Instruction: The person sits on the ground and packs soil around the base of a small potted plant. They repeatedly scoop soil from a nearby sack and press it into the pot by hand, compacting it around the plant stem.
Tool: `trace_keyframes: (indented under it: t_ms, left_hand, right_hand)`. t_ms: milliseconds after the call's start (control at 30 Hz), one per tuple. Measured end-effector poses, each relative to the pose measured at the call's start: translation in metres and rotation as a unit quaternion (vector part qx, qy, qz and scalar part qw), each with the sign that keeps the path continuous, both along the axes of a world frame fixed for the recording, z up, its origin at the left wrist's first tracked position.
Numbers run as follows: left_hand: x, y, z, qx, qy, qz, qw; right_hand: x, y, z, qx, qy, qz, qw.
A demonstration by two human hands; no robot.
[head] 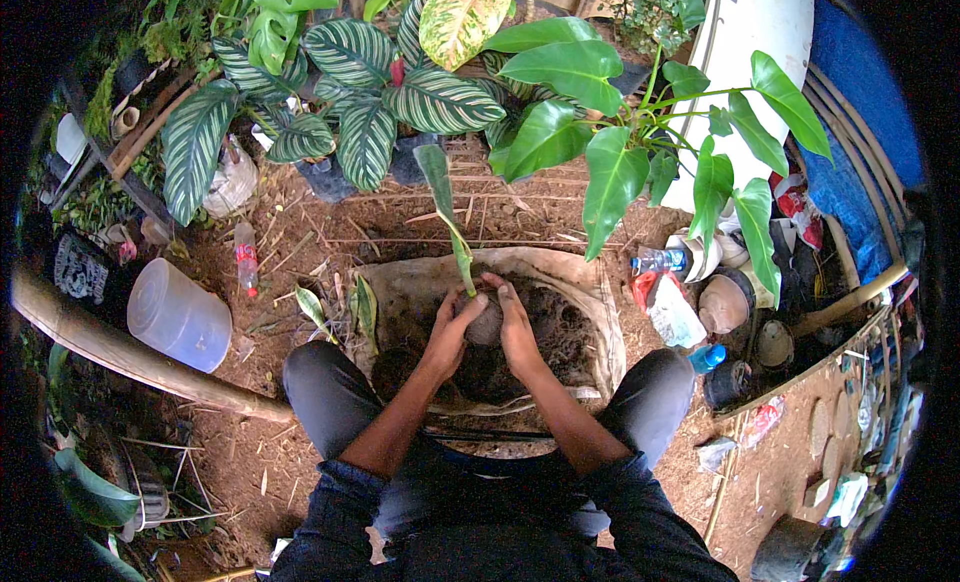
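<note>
Both of my hands cup a round clump of soil (486, 323) over an open sack (611, 334) that holds dark, loose soil. My left hand (450, 331) is on the clump's left side, its thumb near the base of a snake plant leaf (450, 214) that stands up out of the clump. On the right side, my right hand (516, 327) presses with the fingers curved over the top. Two variegated leaf cuttings, one on the ground (313, 310) and one at the sack's left edge (365, 308), stand left of the hands.
Potted striped calathea (352, 53) and a broad-leaved green plant (559, 139) overhang the far side. At left are a plastic bottle (246, 259), a translucent bucket (180, 316) and a bamboo pole (150, 361). Bottles, a clay-coloured pot (724, 303) and other containers crowd the right.
</note>
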State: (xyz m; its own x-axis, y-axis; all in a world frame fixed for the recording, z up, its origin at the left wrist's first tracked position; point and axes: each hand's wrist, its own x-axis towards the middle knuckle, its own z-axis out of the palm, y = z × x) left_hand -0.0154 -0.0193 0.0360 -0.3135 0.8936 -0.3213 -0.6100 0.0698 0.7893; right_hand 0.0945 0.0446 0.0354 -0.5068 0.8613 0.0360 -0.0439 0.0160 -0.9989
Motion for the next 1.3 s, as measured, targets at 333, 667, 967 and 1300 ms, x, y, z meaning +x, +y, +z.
trace_keyframes:
  t_ms: [333, 667, 967, 1300]
  left_hand:
    - [-0.016, 0.003, -0.008, 0.031, -0.059, -0.085, 0.994]
    - [-0.006, -0.003, 0.021, -0.040, -0.060, -0.214, 0.974]
    - [-0.014, 0.001, 0.017, 0.033, -0.062, -0.196, 0.978]
    - [0.013, 0.003, 0.001, 0.232, 0.595, 0.124, 0.759]
  right_hand:
    - [0.012, 0.026, 0.025, -0.026, 0.021, 0.083, 0.996]
    - [0.024, 0.027, 0.024, -0.099, -0.099, 0.157, 0.978]
    - [0.017, 0.030, 0.022, -0.358, 0.146, 0.046, 0.921]
    - [0.009, 0.011, 0.023, -0.439, 0.170, 0.010, 0.882]
